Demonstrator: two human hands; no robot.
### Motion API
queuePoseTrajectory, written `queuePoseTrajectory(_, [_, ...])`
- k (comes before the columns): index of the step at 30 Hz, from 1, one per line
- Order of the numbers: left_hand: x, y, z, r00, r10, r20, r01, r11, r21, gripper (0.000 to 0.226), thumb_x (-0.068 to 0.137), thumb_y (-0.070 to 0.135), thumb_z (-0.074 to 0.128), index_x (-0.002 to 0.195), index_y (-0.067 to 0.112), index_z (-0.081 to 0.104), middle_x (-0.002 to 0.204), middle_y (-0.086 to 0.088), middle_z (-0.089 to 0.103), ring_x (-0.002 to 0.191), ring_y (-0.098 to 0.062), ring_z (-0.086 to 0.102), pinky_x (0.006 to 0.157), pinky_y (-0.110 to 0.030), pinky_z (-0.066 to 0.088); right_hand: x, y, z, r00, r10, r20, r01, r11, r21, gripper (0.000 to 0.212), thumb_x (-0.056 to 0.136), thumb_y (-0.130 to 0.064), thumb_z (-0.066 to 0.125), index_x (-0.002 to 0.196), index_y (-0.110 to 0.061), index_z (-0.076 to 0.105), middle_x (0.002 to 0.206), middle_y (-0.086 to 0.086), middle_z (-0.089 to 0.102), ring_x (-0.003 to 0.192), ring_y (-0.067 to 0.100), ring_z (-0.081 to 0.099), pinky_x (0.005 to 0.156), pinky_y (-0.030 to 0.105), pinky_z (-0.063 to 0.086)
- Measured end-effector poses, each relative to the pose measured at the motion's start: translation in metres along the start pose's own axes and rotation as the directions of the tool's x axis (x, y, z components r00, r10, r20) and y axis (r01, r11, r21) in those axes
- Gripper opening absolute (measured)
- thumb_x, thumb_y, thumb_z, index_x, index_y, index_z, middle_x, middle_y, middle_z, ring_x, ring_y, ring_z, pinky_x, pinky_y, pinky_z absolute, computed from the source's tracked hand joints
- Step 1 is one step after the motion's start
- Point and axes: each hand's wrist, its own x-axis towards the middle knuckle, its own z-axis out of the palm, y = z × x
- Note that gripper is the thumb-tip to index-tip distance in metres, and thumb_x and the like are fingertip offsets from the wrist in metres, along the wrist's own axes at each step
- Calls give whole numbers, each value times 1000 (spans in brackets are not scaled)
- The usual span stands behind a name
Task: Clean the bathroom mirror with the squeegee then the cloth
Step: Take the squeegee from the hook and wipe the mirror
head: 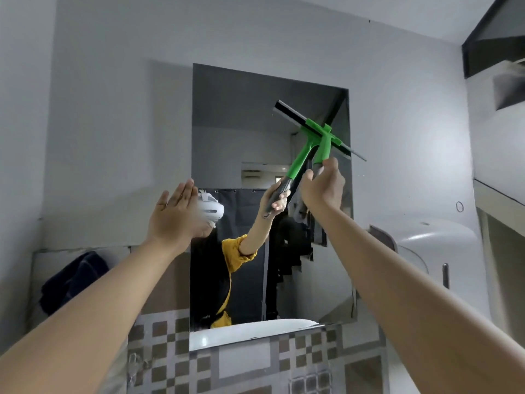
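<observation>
The bathroom mirror [241,115] hangs on the grey wall straight ahead. My right hand [322,187] grips the handle of a green squeegee [325,146]. The squeegee's black blade lies slanted against the mirror's upper right part and pokes past the right edge. The glass reflects the squeegee and my arm. My left hand [174,214] is raised at the mirror's left edge with straight fingers and holds nothing. A dark blue cloth [75,282] hangs on the ledge at the lower left.
A white basin rim [250,332] shows below the mirror, above checkered tiles [170,362]. A white fixture [434,245] bulges from the wall at the right. A dark beam [494,38] crosses the upper right corner.
</observation>
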Motion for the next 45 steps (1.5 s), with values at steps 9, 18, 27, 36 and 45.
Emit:
queuePoseTrajectory(9, [-18, -13, 11, 989, 115, -94, -116, 993, -8, 89, 84, 50, 53, 145, 5, 7, 155, -7, 3, 143, -19, 4, 112, -39, 0, -47, -59, 42, 911, 376, 172, -413, 826, 383, 39, 86, -7, 57, 114, -13, 31, 93, 6, 50, 83, 30, 60, 70, 51, 58])
queuePoseTrajectory(18, [-55, -17, 28, 982, 175, -63, -174, 984, 31, 101, 74, 61, 59, 145, 10, 9, 153, -6, 5, 141, -22, 2, 109, -42, 1, -94, -106, 84, 902, 319, 292, -425, 781, 457, 40, 91, -8, 50, 119, -9, 21, 110, 21, 59, 82, 29, 58, 75, 38, 54])
queuePoseTrajectory(27, [-52, -26, 45, 953, 237, -191, -238, 971, 20, 93, 55, 58, 77, 126, 4, 52, 130, -14, 55, 124, -29, 48, 100, -51, 31, -121, -94, 99, 950, 155, 273, -250, 899, 360, 39, 91, -11, 52, 119, -9, 26, 73, -3, 50, 70, 24, 59, 65, 39, 54])
queuePoseTrajectory(36, [-50, -32, 51, 955, 250, -160, -252, 968, 11, 102, 63, 61, 67, 142, 8, 28, 149, -8, 30, 140, -21, 21, 107, -45, 22, -123, -36, 86, 945, -112, 308, 53, 979, 194, 29, 91, -16, 52, 109, -16, 29, 75, 3, 57, 64, 25, 62, 58, 41, 56])
queuePoseTrajectory(45, [-49, -33, 55, 961, 229, -155, -232, 973, -4, 103, 66, 64, 62, 142, 6, 25, 148, -9, 30, 141, -11, -6, 105, -45, 26, -117, 11, 64, 870, -285, 402, 314, 949, -5, 29, 92, -21, 52, 115, -16, 36, 70, 8, 64, 53, 24, 61, 46, 40, 54])
